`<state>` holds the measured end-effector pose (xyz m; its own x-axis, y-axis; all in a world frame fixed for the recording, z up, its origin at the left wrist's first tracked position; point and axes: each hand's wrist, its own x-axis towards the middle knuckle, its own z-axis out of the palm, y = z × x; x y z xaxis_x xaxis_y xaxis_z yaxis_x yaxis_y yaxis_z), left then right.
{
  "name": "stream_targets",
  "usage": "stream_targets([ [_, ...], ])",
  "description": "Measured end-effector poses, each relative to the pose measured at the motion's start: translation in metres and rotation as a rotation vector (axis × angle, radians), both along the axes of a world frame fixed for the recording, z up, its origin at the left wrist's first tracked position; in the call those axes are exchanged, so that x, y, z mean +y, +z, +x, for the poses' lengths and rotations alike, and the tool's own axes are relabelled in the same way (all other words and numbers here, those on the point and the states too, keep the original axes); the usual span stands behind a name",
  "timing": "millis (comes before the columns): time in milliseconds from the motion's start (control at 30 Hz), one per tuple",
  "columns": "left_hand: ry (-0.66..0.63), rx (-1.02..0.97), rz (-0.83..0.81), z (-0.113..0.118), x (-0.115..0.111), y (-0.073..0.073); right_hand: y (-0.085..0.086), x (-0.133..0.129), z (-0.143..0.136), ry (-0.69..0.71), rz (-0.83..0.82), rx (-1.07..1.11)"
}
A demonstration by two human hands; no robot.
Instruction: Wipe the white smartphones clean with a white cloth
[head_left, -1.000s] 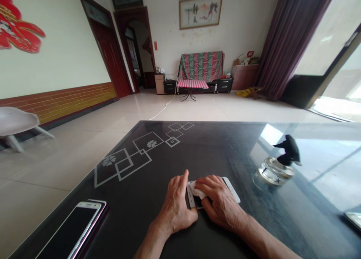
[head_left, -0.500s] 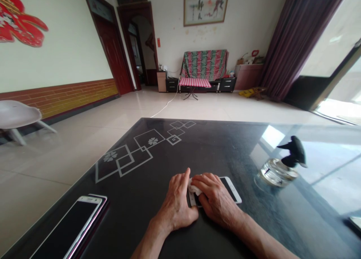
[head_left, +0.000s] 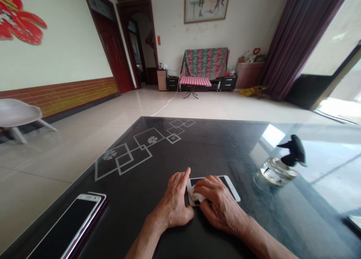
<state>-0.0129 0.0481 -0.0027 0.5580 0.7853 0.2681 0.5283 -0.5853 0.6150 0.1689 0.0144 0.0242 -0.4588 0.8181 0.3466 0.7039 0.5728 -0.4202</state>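
Note:
A white smartphone [head_left: 231, 187] lies face up on the dark table, its middle covered by my right hand [head_left: 220, 202]. Bent fingers of that hand press a crumpled white tissue [head_left: 196, 195] against the screen near the phone's left end. My left hand [head_left: 176, 200] braces that same end, with the thumb by the near corner and the index finger by the far corner. Its other fingers are partly hidden behind the hand.
At the left, a second phone [head_left: 66, 225] rests on a dark red-edged item. A clear spray bottle [head_left: 278, 171] with a black trigger head stands to the right. Another device [head_left: 355, 223] is cut off at the right edge. The glossy tabletop [head_left: 214, 146] bears printed squares.
My right hand and the tissue have slid slightly nearer along the phone's left end, uncovering the screen's far left corner. My left hand stays at the phone's end.

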Motion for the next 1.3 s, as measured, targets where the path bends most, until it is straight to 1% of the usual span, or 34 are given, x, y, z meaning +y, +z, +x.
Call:
stream_targets([
  [133,-0.029,-0.004,-0.024,-0.004,0.002,0.001,-0.002,-0.004,0.001,0.035,-0.011,0.027],
  [267,-0.004,-0.055,0.004,-0.004,0.006,-0.004,-0.005,0.001,-0.001,-0.015,0.025,0.007],
  [400,0.098,-0.132,0.114,0.0,0.013,-0.013,-0.006,0.008,-0.002,-0.038,0.045,-0.025],
  [500,0.164,-0.14,0.175,0.002,0.015,-0.014,-0.005,0.007,-0.001,-0.022,0.041,-0.033],
  [767,0.166,-0.141,0.194,0.003,0.016,-0.013,-0.002,-0.001,0.004,0.038,0.014,-0.008],
  [933,0.167,-0.13,0.191,0.002,0.017,-0.015,-0.004,0.004,0.002,-0.018,0.048,-0.042],
  [1000,0.168,-0.126,0.187,0.002,0.017,-0.015,-0.004,0.004,0.001,-0.014,0.052,-0.05],
  [1300,0.162,-0.107,0.176,0.002,0.016,-0.011,-0.002,-0.013,-0.002,0.054,0.049,-0.013],
])
